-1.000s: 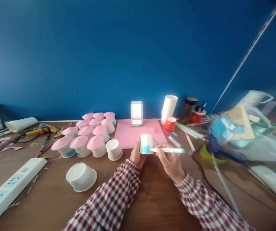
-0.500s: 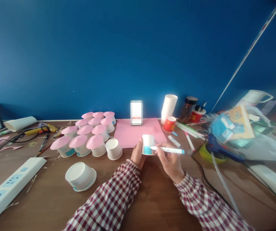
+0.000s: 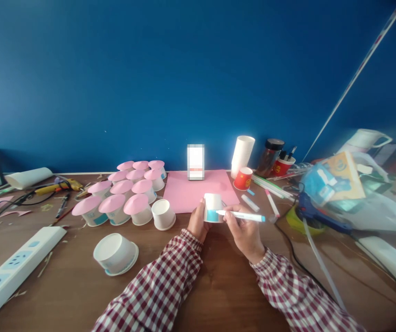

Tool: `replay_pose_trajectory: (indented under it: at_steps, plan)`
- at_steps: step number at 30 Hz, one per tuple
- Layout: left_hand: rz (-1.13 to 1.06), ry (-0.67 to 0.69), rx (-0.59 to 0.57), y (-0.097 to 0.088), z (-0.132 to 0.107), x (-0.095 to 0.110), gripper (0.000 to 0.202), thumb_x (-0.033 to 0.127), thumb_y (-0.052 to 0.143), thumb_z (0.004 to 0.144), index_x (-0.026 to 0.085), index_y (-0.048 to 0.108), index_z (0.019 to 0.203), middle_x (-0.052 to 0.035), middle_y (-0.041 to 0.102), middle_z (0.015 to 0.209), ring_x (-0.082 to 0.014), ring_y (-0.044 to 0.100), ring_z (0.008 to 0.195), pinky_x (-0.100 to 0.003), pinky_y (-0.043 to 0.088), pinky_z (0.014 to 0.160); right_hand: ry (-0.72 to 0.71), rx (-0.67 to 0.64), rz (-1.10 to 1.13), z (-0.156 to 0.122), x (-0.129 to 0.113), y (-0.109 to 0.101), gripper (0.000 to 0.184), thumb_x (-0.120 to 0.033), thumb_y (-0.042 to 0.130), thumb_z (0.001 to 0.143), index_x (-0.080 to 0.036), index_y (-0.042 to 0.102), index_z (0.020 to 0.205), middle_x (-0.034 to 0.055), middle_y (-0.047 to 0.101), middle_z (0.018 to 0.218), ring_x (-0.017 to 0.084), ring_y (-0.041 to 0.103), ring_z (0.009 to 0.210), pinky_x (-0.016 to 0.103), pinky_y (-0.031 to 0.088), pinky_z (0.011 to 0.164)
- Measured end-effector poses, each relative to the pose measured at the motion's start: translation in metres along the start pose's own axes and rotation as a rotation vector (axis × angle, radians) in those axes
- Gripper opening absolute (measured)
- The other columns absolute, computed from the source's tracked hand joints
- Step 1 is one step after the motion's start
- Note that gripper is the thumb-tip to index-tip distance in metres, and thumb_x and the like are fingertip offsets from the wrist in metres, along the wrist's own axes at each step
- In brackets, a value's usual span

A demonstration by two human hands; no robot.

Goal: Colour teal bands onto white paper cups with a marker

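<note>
My left hand (image 3: 197, 222) is wrapped round a small white paper cup (image 3: 213, 204) turned upside down, just above the brown table (image 3: 218, 290). A blue band runs along the cup's lower edge. My right hand (image 3: 244, 230) pinches a white marker with a blue end (image 3: 244, 215), and its tip touches the blue band on the cup. Behind the cup lies a pink paper sheet (image 3: 191, 191). Both sleeves are red and white check.
Several upturned cups with pink lids (image 3: 125, 191) stand at the left, with a plain cup (image 3: 163, 214) and another upturned cup (image 3: 115, 253) near them. A power strip (image 3: 11, 272) lies far left. Red cups, a jar, markers and a blue glue gun (image 3: 313, 214) crowd the right.
The cup in my left hand has tilted and shifted slightly right, and the marker tip has followed along the blue band. Everything else on the table is as it was.
</note>
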State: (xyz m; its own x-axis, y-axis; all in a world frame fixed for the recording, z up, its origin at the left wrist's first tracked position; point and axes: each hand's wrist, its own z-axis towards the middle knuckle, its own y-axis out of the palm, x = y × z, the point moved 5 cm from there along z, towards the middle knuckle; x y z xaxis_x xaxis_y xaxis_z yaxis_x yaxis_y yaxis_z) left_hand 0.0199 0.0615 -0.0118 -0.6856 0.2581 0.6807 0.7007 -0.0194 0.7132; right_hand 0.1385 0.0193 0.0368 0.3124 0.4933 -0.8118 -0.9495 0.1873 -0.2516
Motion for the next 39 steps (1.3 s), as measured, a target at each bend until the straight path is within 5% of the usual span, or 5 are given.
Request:
replay_pose_trajectory:
  at_steps: [39]
  plan:
    - [0.127, 0.094, 0.043, -0.0022, -0.0002, -0.0005, 0.047, 0.051, 0.054, 0.083, 0.006, 0.066, 0.09, -0.0099, 0.069, 0.075, -0.0165, 0.062, 0.063, -0.027, 0.048, 0.061, 0.018, 0.008, 0.038, 0.0004, 0.0008, 0.0004, 0.014, -0.03, 0.053, 0.089, -0.018, 0.059, 0.087, 0.0019, 0.064, 0.068, 0.016, 0.063, 0.063, 0.026, 0.051, 0.058]
